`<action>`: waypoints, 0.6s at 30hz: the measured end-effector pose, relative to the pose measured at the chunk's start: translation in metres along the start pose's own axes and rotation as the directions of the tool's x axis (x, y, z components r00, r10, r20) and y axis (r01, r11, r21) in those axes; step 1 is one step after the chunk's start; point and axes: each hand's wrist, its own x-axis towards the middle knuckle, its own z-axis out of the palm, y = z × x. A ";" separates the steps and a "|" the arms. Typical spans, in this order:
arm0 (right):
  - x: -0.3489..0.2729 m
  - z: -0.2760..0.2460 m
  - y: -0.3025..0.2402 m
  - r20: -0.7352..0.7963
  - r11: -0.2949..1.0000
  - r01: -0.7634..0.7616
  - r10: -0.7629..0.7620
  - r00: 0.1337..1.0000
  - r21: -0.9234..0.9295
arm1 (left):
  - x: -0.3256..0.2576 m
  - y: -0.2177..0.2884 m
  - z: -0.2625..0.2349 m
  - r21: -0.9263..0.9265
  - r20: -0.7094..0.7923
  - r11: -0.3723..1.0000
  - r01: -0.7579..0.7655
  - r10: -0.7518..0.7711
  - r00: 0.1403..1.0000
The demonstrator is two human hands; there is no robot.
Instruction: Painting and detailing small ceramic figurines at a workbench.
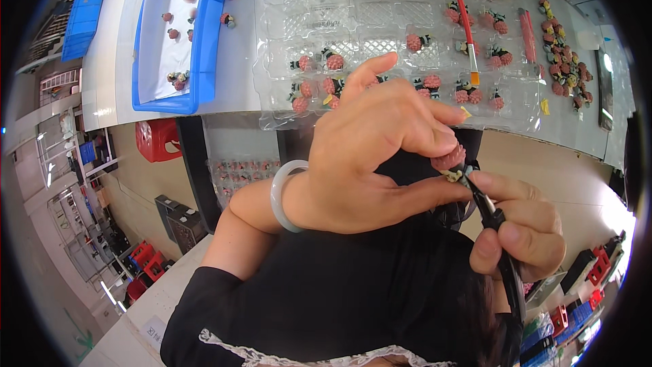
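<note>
My left hand [373,149], with a pale bangle on its wrist, is closed on a small figurine [449,158] with a knobbly pink top. Thumb and fingertips pinch it in front of my chest, hiding part of it. In my right hand [526,228] is a slim black pen-shaped tool [490,214], gripped between thumb and fingers. Its tip meets the figurine's lower side; whether it touches cannot be made out. Beyond my hands lies a clear plastic tray [353,0] with several similar figurines in its pockets. A red-handled flat brush [468,34] rests across that tray.
A blue bin [204,61] with several figurines stands at the left of the table. At the right are a cluster of figurines [564,61] and a dark phone-like slab [605,88]. A red stool [157,139] stands below the table's edge.
</note>
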 end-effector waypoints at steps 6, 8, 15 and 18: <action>0.000 0.000 0.003 0.009 0.999 0.029 -0.029 1.000 -0.027 | 0.001 0.002 -0.001 -0.002 -0.001 1.000 0.005 -0.005 1.000; 0.001 0.000 0.004 0.014 0.998 0.038 -0.037 0.999 -0.048 | 0.001 0.002 -0.001 0.003 0.003 1.000 0.004 -0.004 1.000; 0.002 0.000 0.004 0.037 0.997 0.049 -0.047 0.998 -0.060 | 0.001 0.002 -0.002 0.006 0.018 1.000 -0.006 0.006 1.000; 0.002 -0.002 0.004 0.059 0.997 0.029 -0.025 0.998 -0.071 | 0.001 0.001 -0.002 0.004 0.021 1.000 -0.004 0.004 1.000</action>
